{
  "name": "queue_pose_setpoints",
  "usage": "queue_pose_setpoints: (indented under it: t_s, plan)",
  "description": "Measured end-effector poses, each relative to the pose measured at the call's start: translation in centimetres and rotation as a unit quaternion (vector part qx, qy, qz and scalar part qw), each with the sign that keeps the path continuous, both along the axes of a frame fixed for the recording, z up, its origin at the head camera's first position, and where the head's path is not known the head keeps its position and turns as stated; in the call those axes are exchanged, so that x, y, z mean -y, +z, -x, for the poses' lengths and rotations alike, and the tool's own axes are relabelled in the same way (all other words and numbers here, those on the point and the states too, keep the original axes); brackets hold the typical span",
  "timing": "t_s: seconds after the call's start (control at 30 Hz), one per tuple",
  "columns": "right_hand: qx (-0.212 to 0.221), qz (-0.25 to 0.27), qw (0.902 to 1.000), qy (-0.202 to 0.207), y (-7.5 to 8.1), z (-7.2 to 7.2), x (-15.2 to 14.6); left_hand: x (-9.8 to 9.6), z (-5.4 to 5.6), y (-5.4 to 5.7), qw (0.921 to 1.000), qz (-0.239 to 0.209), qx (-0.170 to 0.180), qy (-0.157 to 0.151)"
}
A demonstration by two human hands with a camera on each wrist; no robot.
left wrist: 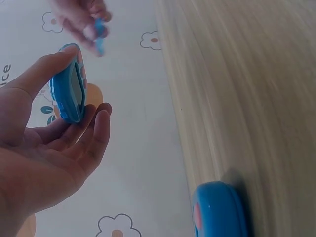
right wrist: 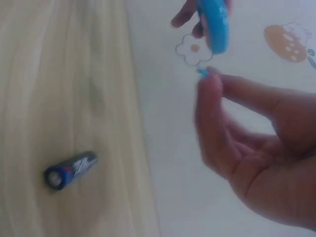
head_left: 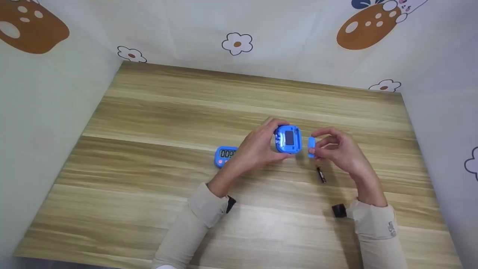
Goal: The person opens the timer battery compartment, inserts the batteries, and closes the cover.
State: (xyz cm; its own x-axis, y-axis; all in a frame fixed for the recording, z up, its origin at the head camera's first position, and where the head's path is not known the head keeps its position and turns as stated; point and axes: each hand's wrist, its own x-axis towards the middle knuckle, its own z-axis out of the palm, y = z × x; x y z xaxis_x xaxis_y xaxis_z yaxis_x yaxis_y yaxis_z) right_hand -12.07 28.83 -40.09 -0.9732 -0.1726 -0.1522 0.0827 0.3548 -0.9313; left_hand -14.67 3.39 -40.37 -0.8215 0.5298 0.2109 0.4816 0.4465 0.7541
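Observation:
In the head view my left hand (head_left: 257, 147) grips a blue digital timer (head_left: 289, 140) by its edges, back side up, with the battery compartment uncovered. The left wrist view shows the same timer (left wrist: 69, 89) edge-on between thumb and fingers. A little to its right, my right hand (head_left: 340, 149) pinches a small blue battery cover (head_left: 311, 147) between thumb and fingertips, apart from the timer. Most of the cover is hidden by the fingers in the right wrist view. A dark cylindrical battery (right wrist: 70, 170) lies on the table below the right hand.
A second blue timer (head_left: 223, 156) lies face up on the wooden table (head_left: 149, 186), partly covered by the left wrist. Pale walls (head_left: 179, 33) with flower prints enclose the table at the back and sides.

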Motion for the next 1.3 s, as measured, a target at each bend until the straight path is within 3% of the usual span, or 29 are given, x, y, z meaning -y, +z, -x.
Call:
queue_pose_setpoints:
  t_s: [0.2,0.47,0.57,0.63,0.77,0.87,1.07,1.3]
  plan:
    - [0.056,-0.053,0.9954,0.057,-1.9,0.5,0.1,0.0,-0.1,0.1,0.9999,0.004,0.008,-0.005]
    - [0.073,-0.149,0.9851,0.047,-2.9,0.9,0.4,0.0,-0.1,0.0,0.9999,-0.001,0.002,-0.011]
    - [0.046,-0.185,0.9800,0.058,-2.8,1.0,0.1,0.1,-0.2,0.0,0.9999,-0.007,-0.002,-0.015]
    - [0.004,-0.205,0.9757,0.077,-2.3,1.0,-0.4,0.1,-0.2,0.0,0.9998,-0.009,-0.002,-0.016]
    - [-0.097,-0.232,0.9590,0.132,-0.9,0.1,-2.5,0.0,-0.3,0.0,0.9998,-0.011,-0.001,-0.018]
    - [-0.129,-0.238,0.9489,0.162,-0.3,-0.9,-4.1,-0.1,-0.3,0.0,0.9997,-0.012,0.005,-0.019]
    - [-0.101,-0.264,0.9387,0.197,-1.6,-1.9,-5.6,-0.2,-0.4,0.1,0.9998,-0.004,0.008,-0.020]
    - [-0.073,-0.257,0.9408,0.209,-3.0,-1.9,-5.8,-0.2,-0.4,0.0,0.9997,0.004,0.011,-0.020]
